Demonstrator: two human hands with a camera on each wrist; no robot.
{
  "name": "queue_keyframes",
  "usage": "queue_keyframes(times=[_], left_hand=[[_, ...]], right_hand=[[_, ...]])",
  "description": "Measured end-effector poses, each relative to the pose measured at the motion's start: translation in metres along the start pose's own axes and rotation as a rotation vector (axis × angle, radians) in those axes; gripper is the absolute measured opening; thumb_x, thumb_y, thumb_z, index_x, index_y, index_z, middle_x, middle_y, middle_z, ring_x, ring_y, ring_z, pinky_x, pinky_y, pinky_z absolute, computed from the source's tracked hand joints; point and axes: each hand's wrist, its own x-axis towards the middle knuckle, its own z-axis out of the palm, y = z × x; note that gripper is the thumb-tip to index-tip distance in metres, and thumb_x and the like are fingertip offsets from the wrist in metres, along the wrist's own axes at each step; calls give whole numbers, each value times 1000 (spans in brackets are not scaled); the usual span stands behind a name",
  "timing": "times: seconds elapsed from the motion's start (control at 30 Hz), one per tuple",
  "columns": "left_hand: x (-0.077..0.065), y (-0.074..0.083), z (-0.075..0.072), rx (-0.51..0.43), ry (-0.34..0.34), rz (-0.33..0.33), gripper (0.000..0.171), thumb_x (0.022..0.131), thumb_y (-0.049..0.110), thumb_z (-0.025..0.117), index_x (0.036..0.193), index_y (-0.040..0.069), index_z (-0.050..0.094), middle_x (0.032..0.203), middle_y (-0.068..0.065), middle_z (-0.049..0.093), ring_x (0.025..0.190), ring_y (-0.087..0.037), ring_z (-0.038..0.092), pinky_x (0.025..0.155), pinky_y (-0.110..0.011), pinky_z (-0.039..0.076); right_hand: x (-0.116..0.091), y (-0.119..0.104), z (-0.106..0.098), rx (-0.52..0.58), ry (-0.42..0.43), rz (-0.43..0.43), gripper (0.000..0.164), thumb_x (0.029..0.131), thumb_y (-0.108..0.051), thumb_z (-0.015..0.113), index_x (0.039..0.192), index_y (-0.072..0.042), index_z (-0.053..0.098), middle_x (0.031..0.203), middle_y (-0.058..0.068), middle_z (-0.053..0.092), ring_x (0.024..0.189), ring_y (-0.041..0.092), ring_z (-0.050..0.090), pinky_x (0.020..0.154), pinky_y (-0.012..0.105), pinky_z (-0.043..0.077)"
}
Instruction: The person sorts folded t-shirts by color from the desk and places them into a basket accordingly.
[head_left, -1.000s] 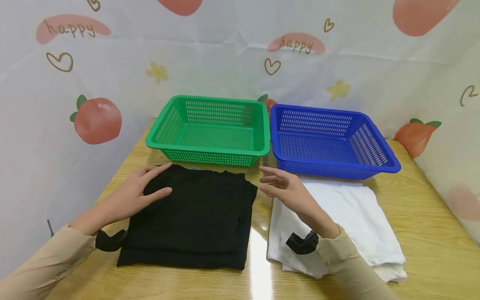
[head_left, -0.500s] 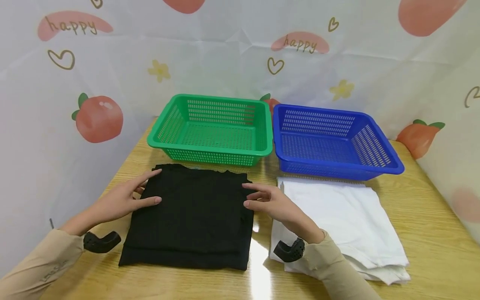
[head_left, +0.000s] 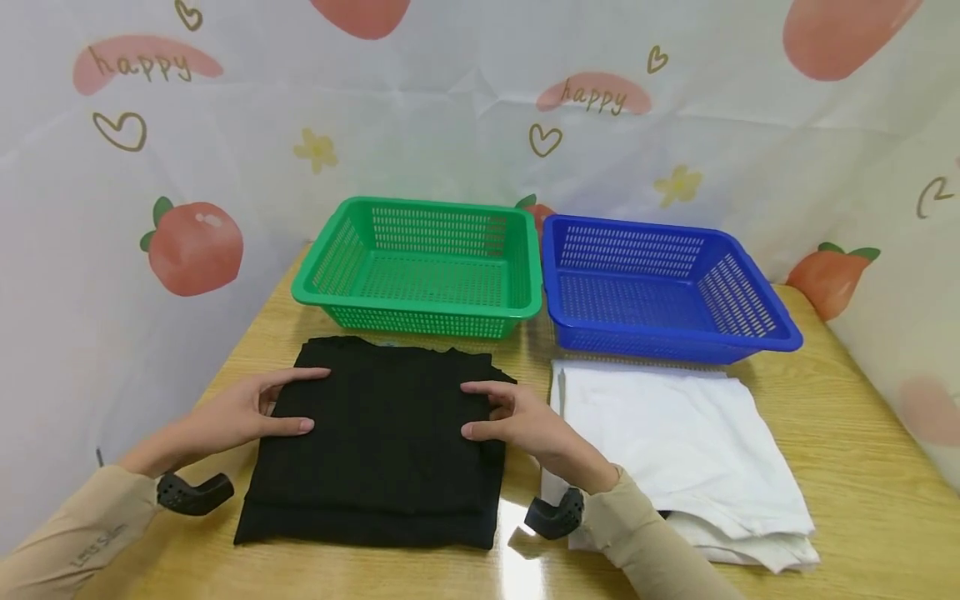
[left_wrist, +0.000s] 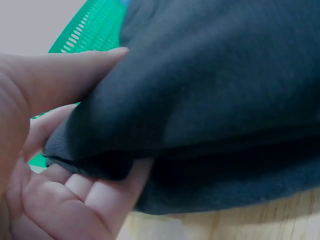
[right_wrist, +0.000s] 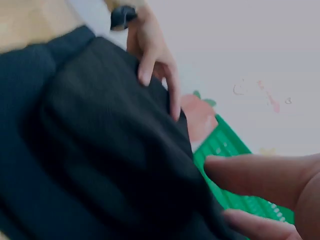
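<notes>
A folded black shirt (head_left: 382, 442) lies on the table in front of the green basket, with another dark layer showing beneath it. My left hand (head_left: 228, 414) grips its left side. In the left wrist view, the left thumb (left_wrist: 75, 75) lies on top while other fingers (left_wrist: 95, 192) are tucked under the cloth. My right hand (head_left: 536, 422) holds the opposite side, thumb and index finger on top, the remaining fingers mostly hidden. In the right wrist view, the black shirt (right_wrist: 115, 140) bulges up between the hands.
The green basket (head_left: 416, 310) and blue basket (head_left: 675, 339) stand side by side at the back, with nothing inside. Folded white clothes (head_left: 675, 442) lie at right, near my right forearm. A printed cloth backdrop (head_left: 420, 125) rises behind the wooden table (head_left: 862, 467).
Both hands have come nearer to me along the black shirt's sides. The right hand has moved left from the gap beside it, and the fingers have gone under its edges.
</notes>
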Motion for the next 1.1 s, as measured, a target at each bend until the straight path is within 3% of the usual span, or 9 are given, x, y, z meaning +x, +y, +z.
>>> queue_keyframes(times=[0.13,0.2,0.3,0.4,0.47,0.53,0.77,0.93,1.1], left_hand=[[-2,-9,3,-2,12,-31,69,86,34,78,147,28,46,144,-8,43,131,-31,37,98,-51,41],[-3,-12,4,-6,11,-41,68,87,34,77,148,30,45,142,-10,41,127,-31,38,97,-50,40],[-5,-14,4,-11,10,-51,68,88,32,76,148,32,44,123,-13,43,99,-27,46,81,-38,42],[-4,-14,3,-50,-1,-48,67,90,30,74,149,33,42,130,-15,41,109,-32,46,85,-41,42],[-3,-14,3,-78,-10,-40,67,91,28,73,150,32,42,150,-14,30,134,-40,29,97,-54,38],[-2,-14,2,-93,-14,-38,67,91,27,73,150,32,42,156,-12,24,142,-43,16,101,-63,33],[-1,-13,1,-89,-16,-39,69,89,27,75,149,32,42,146,-5,41,127,-22,40,94,-28,44],[-3,-11,-1,-64,14,-12,68,90,26,74,150,30,42,150,-7,34,133,-27,32,100,-40,39],[-5,-7,-5,-109,40,27,67,92,19,73,151,25,41,150,-8,32,126,-21,37,96,-30,43]], right_hand=[[4,2,10,131,-4,13,66,82,-6,80,142,-13,54,110,11,65,90,21,64,82,35,52],[6,4,13,184,8,20,68,81,-3,79,143,-14,53,117,11,63,99,23,64,87,38,51],[7,6,17,220,41,23,68,80,0,79,141,-15,54,117,14,62,104,26,63,93,41,48],[8,6,18,222,75,29,65,80,1,79,138,-17,58,116,13,63,103,25,63,96,41,46],[8,6,19,228,85,29,63,80,2,79,137,-16,59,118,13,62,103,25,62,96,42,45],[8,5,20,226,95,35,62,80,2,78,136,-16,60,126,11,60,107,26,61,96,43,46],[9,6,21,229,130,57,61,78,3,79,133,-19,63,143,10,45,120,26,51,100,44,42],[9,5,21,312,95,18,65,79,11,74,137,-13,59,127,13,58,109,28,61,94,41,49],[8,0,20,341,84,-16,67,80,13,72,140,-12,57,129,13,58,114,28,59,95,40,48]])
